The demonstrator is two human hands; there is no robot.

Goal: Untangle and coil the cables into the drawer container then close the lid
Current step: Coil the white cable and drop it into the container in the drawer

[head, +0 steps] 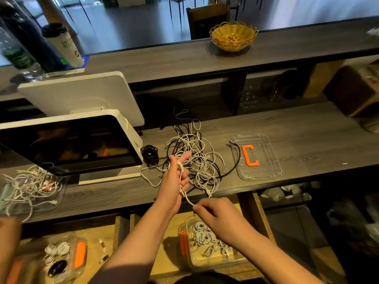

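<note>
- The left hand (174,177) has a white cable (185,196) looped round its fingers.
- The right hand (213,214) has a narrow grip, pinching the cable's end.
- The tangled cables (194,158) lie on the worktop (307,130).
- Wind slowly, keeping loops even.

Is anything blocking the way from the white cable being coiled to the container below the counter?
Nothing visible. The white cable runs between both hands, and the container sits open just beneath the right hand; its lid lies on the counter.
</note>
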